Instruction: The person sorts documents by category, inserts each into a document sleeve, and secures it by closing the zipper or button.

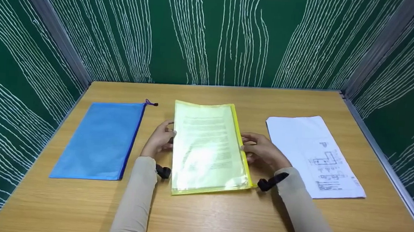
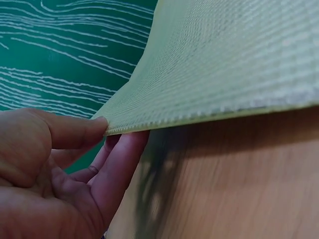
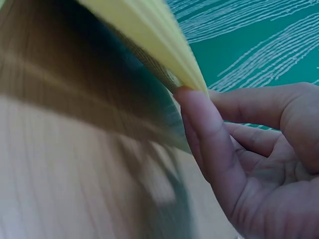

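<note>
A clear yellow zip document pouch (image 1: 208,149) with a printed sheet showing through it is held above the middle of the table. My left hand (image 1: 160,138) pinches its left edge between thumb and fingers; the left wrist view shows the ribbed pouch (image 2: 214,74) rising from that hand (image 2: 75,169). On the other side, my right hand (image 1: 263,149) pinches the yellow zip edge. In the right wrist view, the thumb and fingers of that hand (image 3: 254,154) meet on the pouch's yellow border (image 3: 164,45).
A blue zip pouch (image 1: 99,141) with a dark zip lies flat at the left. White paper sheets (image 1: 296,140) with a printed drawing lie at the right, partly behind my right forearm. Green panels (image 1: 212,36) with white lines border the wooden table (image 1: 200,217).
</note>
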